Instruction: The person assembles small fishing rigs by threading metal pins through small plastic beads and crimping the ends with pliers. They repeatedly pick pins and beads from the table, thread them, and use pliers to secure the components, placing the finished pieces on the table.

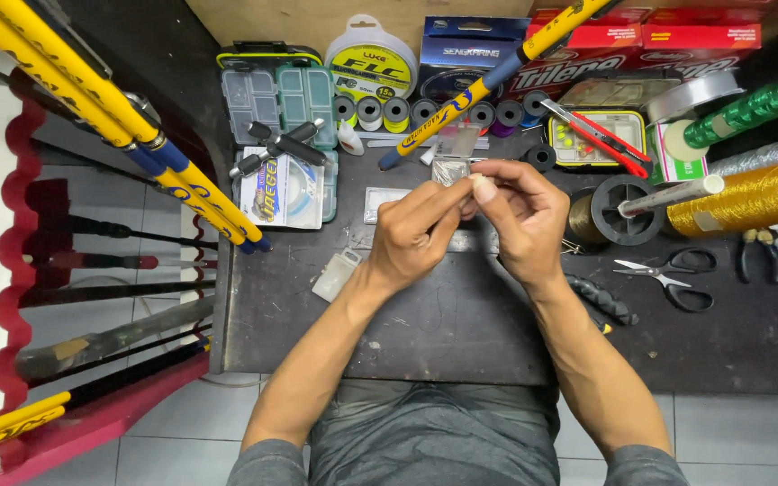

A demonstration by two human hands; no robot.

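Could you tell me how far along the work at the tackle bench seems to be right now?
Done: gear is laid out, with the compartment box open and scissors ready. In hand: left hand and right hand pinch something tiny together; too small to identify. Left: the small clear packet behind the fingers, contents unclear.

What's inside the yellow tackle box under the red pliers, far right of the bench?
Through the clear lid of the yellow tackle box, small yellow and reddish beads show in its compartments. The red pliers lie diagonally across the lid and cover the middle, so what lies there cannot be seen.
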